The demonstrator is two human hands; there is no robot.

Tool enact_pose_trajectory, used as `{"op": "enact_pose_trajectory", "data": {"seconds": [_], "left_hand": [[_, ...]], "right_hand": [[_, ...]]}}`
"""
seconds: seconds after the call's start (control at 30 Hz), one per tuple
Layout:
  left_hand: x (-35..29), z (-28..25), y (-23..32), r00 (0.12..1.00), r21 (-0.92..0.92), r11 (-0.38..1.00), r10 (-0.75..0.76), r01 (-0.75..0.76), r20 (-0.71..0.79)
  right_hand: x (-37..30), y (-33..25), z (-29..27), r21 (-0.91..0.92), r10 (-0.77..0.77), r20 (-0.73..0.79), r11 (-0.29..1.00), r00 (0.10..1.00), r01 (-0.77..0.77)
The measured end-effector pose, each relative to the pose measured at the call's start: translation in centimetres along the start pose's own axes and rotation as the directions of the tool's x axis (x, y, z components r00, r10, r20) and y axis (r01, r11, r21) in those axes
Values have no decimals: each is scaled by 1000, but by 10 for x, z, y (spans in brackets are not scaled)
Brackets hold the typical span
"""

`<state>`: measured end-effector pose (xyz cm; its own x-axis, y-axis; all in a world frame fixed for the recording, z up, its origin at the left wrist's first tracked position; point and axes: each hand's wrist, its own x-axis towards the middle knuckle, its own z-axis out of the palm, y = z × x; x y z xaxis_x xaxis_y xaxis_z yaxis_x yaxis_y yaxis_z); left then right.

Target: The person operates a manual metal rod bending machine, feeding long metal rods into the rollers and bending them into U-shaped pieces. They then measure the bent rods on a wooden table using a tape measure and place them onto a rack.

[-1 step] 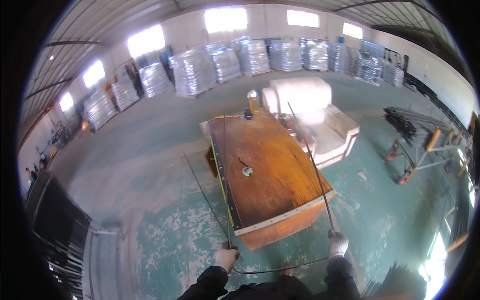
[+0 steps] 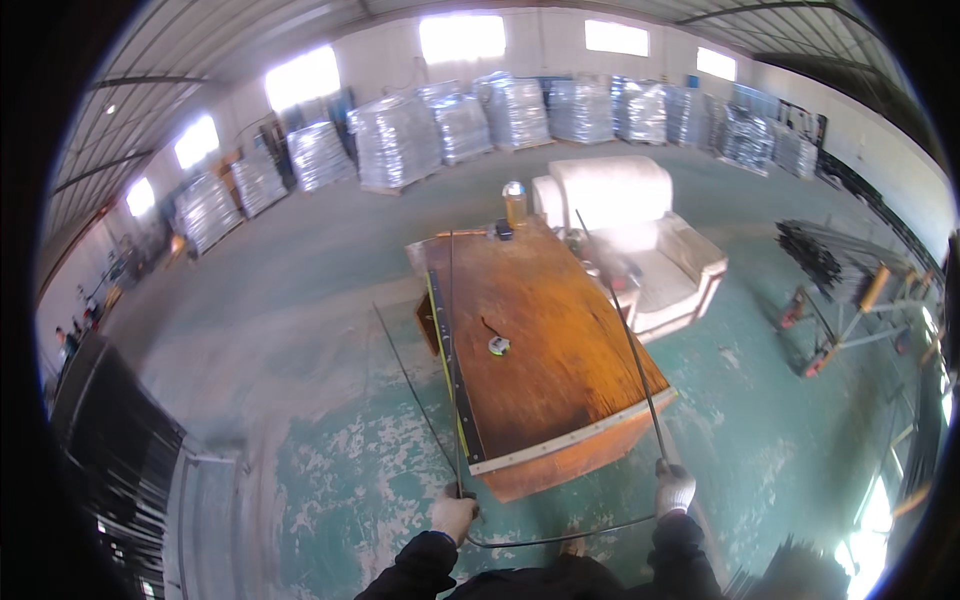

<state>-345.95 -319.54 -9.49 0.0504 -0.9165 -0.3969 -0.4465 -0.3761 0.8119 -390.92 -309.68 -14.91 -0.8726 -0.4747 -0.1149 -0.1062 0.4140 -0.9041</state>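
A thin dark metal rod (image 2: 560,541), bent into a wide frame, is held low in front of me by both hands. My left hand (image 2: 453,512), in a white glove, is closed around its left corner, where two straight lengths reach away from me. My right hand (image 2: 675,488), gloved too, grips the right-hand length. Between these lengths and beyond them stands a worn brown wooden table (image 2: 560,330) with a metal strip on its near edge. On its top lies a small tape measure (image 2: 498,346). The fingers are partly hidden by the gloves' backs.
A dark ruler-like strip (image 2: 452,370) runs along the table's left edge. At its far end stand a bottle (image 2: 515,205) and a small dark object (image 2: 503,229). A pale armchair (image 2: 650,240) adjoins the right side. Further right is a cart of dark rods (image 2: 840,260); wrapped pallets (image 2: 395,143) line the back.
The whole view has shifted slightly, so the table, armchair and pallets appear a little further right. Both hands keep their hold on the rod.
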Motion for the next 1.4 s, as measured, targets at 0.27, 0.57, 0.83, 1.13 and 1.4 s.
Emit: {"op": "enact_pose_trajectory", "data": {"seconds": [0.27,0.57,0.83,1.13,1.4], "left_hand": [[101,41,-31,993,-117,993,-42,30,-106],[156,52,28,987,204,978,-9,42,-159],[174,104,7,885,630,650,443,-426,142],[192,126,20,873,704,567,461,-429,161],[185,134,22,902,732,572,409,-370,136]], "right_hand": [[131,-10,117,-106,23,203,994,979,-2],[206,-25,231,-393,-45,271,907,962,153],[222,-42,261,-545,-306,491,622,816,562],[253,-40,236,-498,-412,520,566,749,657],[249,-37,210,-444,-325,608,617,725,649]]}}
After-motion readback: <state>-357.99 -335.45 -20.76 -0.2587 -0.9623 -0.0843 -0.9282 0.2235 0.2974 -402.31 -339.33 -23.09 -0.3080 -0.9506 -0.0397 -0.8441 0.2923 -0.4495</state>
